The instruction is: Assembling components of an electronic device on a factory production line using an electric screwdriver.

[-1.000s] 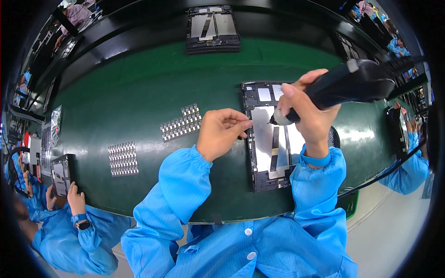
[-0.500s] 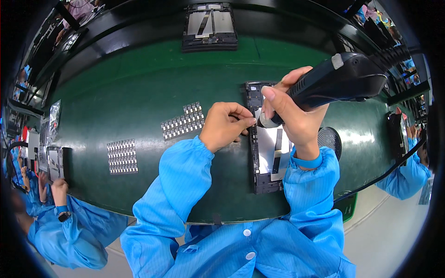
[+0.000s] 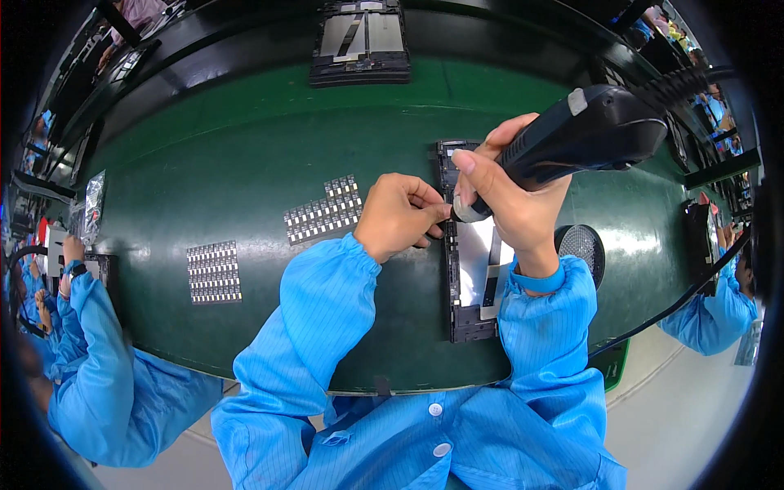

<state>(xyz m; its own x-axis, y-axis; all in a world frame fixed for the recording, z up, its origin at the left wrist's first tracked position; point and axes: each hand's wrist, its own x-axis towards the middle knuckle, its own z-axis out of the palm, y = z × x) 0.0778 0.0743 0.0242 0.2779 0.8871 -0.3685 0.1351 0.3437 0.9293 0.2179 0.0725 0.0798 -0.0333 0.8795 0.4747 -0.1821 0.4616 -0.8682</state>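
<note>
My right hand grips a black electric screwdriver, its tip pointing down at the left edge of a black device frame that lies on the green belt. A cable runs from the tool's back end to the upper right. My left hand rests with fingers pinched together right beside the tool tip, touching the frame's left edge. Whether it pinches a small part is hidden. Both forearms are in blue sleeves.
Two sheets of small silver parts lie on the belt, one left of my left hand, another farther left. A round black dish sits right of the frame. Another device frame lies at the far side. Blue-sleeved co-workers stand at left and right.
The screwdriver tip and my right hand have shifted left and up along the frame to its left edge. My left hand stayed pinched beside the tip.
</note>
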